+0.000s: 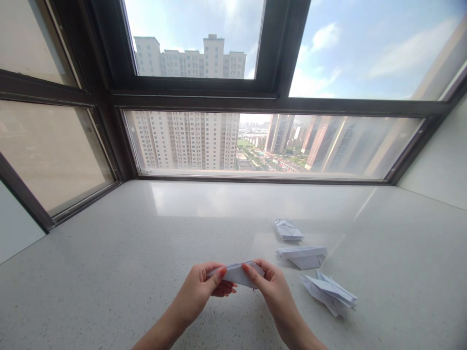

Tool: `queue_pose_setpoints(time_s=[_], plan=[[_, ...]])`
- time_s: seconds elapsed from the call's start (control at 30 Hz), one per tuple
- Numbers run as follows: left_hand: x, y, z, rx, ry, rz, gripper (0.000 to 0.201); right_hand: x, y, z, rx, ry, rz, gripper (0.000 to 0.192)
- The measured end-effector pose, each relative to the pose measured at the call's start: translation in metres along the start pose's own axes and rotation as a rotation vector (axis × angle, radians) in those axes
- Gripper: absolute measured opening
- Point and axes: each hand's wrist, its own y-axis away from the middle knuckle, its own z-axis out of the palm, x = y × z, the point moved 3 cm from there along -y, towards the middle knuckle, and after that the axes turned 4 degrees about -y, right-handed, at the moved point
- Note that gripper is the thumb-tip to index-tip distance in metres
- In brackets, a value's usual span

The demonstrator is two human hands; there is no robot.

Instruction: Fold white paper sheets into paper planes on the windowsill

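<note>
both hands pinch the folded white paper piece [236, 273] just above the pale stone sill [109, 272], my left hand [199, 291] closed on its left end between thumb and fingers and my right hand [272, 287] closed on its right end. it looks feather-light and thin, stiff only along its creases, so i judge it will crumple or tear under a hard squeeze and is best held by the folded edges. three other folded papers [304, 256] lie on the sill near my right hand.
</note>
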Motion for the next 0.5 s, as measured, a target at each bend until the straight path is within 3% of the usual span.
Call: queue_pose_setpoints(time_s=[0.5], plan=[[-0.0034,-0.0017,-0.0005,-0.023,-0.001,0.009,0.044,0.0001,-0.001,0.0005,0.016,0.012,-0.004,0.035]])
